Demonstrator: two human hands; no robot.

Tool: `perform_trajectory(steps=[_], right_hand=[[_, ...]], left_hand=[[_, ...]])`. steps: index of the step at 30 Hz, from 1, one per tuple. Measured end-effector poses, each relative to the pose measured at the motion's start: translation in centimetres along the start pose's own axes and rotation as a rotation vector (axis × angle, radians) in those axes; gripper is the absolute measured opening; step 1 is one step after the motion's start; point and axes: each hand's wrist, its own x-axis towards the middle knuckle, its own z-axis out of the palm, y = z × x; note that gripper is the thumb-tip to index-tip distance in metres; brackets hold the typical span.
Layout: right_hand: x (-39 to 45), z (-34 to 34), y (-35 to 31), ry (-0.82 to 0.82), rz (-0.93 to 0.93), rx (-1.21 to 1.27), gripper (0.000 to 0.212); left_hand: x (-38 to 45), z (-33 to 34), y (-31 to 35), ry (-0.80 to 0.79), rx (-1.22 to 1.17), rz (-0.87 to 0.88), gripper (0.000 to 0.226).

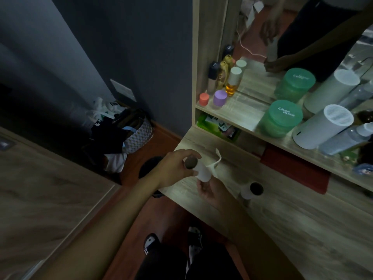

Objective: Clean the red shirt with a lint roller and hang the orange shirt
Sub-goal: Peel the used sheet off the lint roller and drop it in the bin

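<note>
My left hand (174,166) grips the upper end of a white lint roller roll (202,172) with a brown cardboard core, held over the front left corner of the wooden dressing table (302,229). My right hand (210,191) cups the roll's lower end from beneath, fingers curled round it. A thin white curved piece (217,159) sticks up from the roll. A second white roll (251,190) lies on the table just to the right. A flat red thing (292,170) lies under the shelf; I cannot tell whether it is a shirt. No orange shirt is in view.
The shelf (238,112) under the mirror (302,37) carries bottles, a green jar (281,118) and a white cylinder device (323,128). A bag with clothes (129,134) sits on the floor by the dark wall. A wooden panel (40,188) is at left. My slippered feet show below.
</note>
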Motion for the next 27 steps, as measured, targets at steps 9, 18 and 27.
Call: perform_trajectory(steps=[9,18,27], right_hand=[[0.7,0.3,-0.5,0.005,-0.097,-0.182,0.035],[1.1,0.6,-0.4,-0.01,-0.104,-0.264,0.027],[0.8,1.0,-0.3,0.07,-0.141,-0.407,0.037]], left_hand=[[0.2,-0.4,-0.9,-0.012,-0.094,-0.103,0.041],[-0.2,-0.1,-1.9,0.017,-0.292,-0.154,0.039],[-0.4,0.0,-2.1,0.032,-0.374,-0.177,0.038]])
